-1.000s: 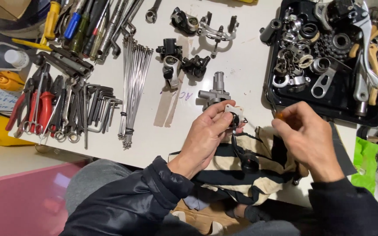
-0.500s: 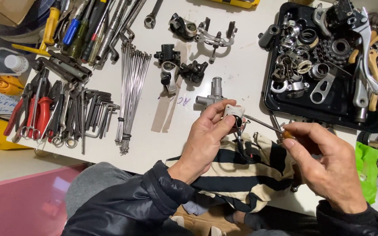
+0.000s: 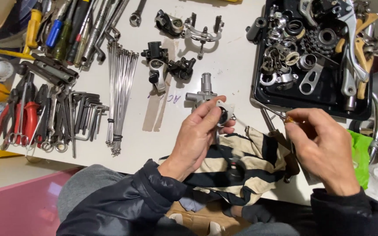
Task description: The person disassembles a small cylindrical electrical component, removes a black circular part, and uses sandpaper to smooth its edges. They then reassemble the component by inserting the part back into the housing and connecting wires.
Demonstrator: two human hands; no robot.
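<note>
My left hand [image 3: 202,131] grips a small white-flanged metal part [image 3: 223,113] above a striped black and cream cloth [image 3: 246,161] at the table's near edge. Close behind that part lies a grey metal fitting [image 3: 202,92] with a short tube. My right hand [image 3: 322,148] pinches a thin screwdriver [image 3: 267,109] with an amber handle; its shaft points left and away, toward the corner of the black tray [image 3: 263,98].
The black tray holds several bike parts, rings, sprockets and brake levers [image 3: 351,52]. A bundle of spokes [image 3: 121,94] lies mid-table, hex keys [image 3: 86,116], pliers [image 3: 20,118] and screwdrivers [image 3: 60,30] at left. Brake parts [image 3: 167,65] sit behind. A green bag [image 3: 360,153] lies right.
My right hand has drawn the screwdriver away from the part, to the right and up. My left hand keeps hold of the part and has shifted slightly.
</note>
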